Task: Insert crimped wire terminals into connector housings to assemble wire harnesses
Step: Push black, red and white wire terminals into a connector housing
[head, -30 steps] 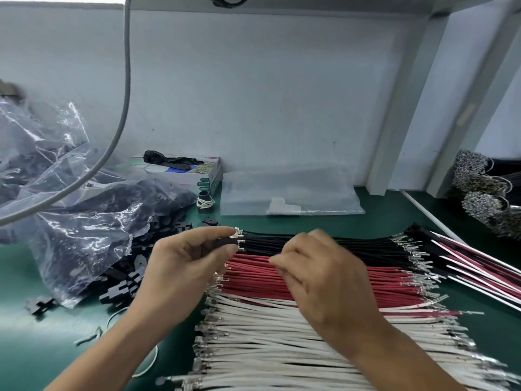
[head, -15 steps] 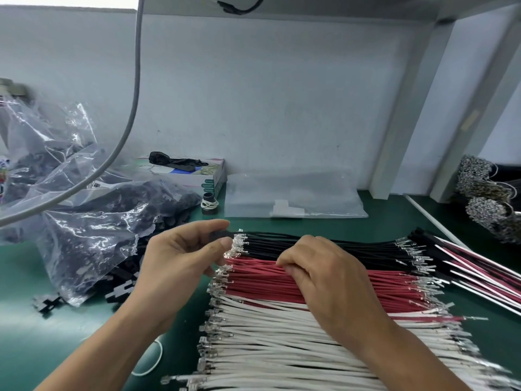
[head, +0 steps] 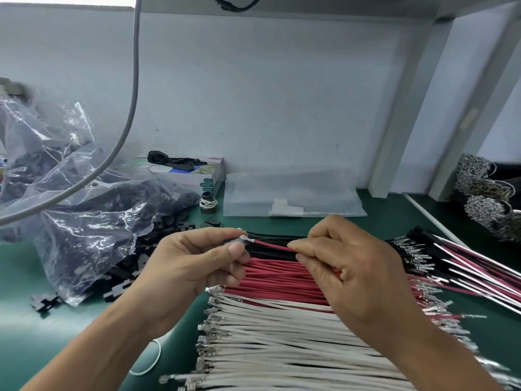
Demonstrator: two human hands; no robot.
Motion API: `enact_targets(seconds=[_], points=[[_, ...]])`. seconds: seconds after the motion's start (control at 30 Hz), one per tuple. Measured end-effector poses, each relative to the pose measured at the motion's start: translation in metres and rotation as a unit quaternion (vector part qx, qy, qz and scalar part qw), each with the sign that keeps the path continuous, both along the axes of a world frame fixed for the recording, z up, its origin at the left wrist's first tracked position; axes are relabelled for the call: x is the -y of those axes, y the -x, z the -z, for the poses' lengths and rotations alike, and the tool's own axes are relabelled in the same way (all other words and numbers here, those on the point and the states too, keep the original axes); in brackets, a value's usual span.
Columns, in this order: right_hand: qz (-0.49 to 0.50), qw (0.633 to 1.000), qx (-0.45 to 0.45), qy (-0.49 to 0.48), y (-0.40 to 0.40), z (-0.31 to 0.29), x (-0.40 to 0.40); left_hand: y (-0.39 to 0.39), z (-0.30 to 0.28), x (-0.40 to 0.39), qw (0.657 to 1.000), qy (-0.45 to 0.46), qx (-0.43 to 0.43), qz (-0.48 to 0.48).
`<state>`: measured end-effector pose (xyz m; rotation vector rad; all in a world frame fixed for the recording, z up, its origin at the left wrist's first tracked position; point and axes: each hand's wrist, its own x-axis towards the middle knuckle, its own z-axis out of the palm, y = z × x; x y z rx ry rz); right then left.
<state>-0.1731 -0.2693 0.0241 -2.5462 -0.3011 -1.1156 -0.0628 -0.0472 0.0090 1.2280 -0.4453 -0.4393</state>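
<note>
Several items lay on the green bench [head: 33, 342], listed by size. Largest: a fanned stock of crimped wires, white [head: 282, 348] nearest, red [head: 282, 280] in the middle, black [head: 270, 252] farthest, terminals bristling at both ends. Next: a clear bag of black connector housings [head: 93, 230], spilling loose pieces toward the stock. Next: the left hand [head: 194, 266], fingers curled, thumb and forefinger pinching a small dark piece, likely a housing, though mostly hidden. Next: the right hand [head: 355, 266], fingertips pinched narrow on one red wire [head: 275, 245], which was raised above the stock and spanned between the hands. Smallest: that wire's metal terminal [head: 244, 239], at or touching the left fingertips; whether it had entered a cavity could not be told. Risks, judged: a tilted terminal could jam or bend; a grip so far back could buckle the wire; a half-seated terminal could back out; the right forearm could snag neighbouring terminals.
</note>
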Motion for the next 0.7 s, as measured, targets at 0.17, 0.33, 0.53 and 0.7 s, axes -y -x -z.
enact_targets(seconds=[0.17,0.33,0.53,0.7], points=[[-0.015,0.998,0.035,-0.05,0.0009,0.0015,0.0036,-0.0009,-0.0015,-0.0013,1.0,0.011,-0.016,0.02],[-0.012,0.996,0.057,-0.067,0.0003,0.0031,0.0009,0.0008,-0.0027,-0.0025,0.998,0.01,-0.037,0.043],[-0.013,0.996,0.061,-0.061,0.0009,0.0045,0.0014,0.0019,-0.0037,-0.0016,0.997,0.014,-0.053,0.052],[-0.023,0.997,0.054,-0.059,0.0017,0.0046,0.002,0.0013,-0.0038,-0.0026,0.997,0.01,-0.053,0.057]])
